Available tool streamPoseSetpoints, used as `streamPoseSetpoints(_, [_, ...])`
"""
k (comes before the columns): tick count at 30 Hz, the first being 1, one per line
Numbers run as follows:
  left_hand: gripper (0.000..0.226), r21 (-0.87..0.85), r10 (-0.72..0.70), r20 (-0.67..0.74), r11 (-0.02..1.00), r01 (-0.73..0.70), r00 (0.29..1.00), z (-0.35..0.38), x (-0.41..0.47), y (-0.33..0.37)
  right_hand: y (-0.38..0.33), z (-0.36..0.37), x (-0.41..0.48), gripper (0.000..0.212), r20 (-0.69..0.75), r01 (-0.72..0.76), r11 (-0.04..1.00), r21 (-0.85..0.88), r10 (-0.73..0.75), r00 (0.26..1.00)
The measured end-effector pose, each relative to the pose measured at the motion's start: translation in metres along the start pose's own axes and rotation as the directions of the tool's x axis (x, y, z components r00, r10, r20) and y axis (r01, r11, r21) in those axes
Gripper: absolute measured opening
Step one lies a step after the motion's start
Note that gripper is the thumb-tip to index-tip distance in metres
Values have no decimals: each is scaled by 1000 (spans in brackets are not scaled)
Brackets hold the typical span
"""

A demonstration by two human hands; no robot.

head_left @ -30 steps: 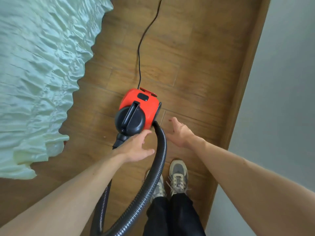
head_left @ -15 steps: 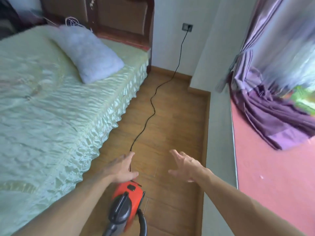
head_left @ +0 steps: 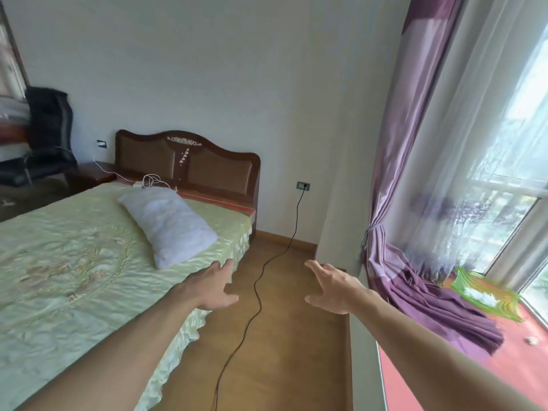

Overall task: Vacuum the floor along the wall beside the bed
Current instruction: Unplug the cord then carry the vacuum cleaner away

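left hand (head_left: 210,287), right hand (head_left: 332,287) both spread, empty, over floor (head_left: 284,336) between bed (head_left: 74,277) and wall (head_left: 364,351). vacuum out of view; cord (head_left: 258,292) plugged into socket (head_left: 303,185). likely whole strip left.

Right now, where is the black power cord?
In the head view the black power cord runs along the floor right of the bed, up to the wall socket.

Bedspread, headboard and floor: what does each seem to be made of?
The bedspread looks like pale green satin-type fabric: glossy sheen, fine crinkles, embroidery. The headboard seems dark polished wood, from its carved glossy frame; its brown inset panels may be padded. The floor looks like brown wood or wood-look planks, low sheen.
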State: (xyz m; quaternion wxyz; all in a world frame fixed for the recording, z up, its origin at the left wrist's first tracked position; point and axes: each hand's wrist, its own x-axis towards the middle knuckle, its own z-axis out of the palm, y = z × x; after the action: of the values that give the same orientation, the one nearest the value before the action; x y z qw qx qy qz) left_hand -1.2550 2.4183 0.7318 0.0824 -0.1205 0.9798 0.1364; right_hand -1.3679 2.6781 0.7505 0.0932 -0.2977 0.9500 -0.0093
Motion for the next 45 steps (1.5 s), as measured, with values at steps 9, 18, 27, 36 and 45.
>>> streamPoseSetpoints(9, [82,104,40,-125,994,-27,991,-81,1,24,12,-81,6,80,-135,37,998,-44,-42,990])
streamPoseSetpoints(18, [81,108,56,-142,993,-40,988,-109,73,52,62,-116,78,80,-189,79,994,-71,-91,978])
streamPoseSetpoints(27, [85,108,55,-183,994,-36,982,-130,182,111,157,-145,162,81,-161,103,988,-118,-121,980])
streamPoseSetpoints(36, [86,144,71,-172,988,-46,982,-152,252,138,213,-155,227,82,-177,98,992,-77,-110,978])
streamPoseSetpoints(45, [84,127,99,-135,988,-82,986,-162,369,122,232,-167,333,80,-175,84,993,-88,-99,980])
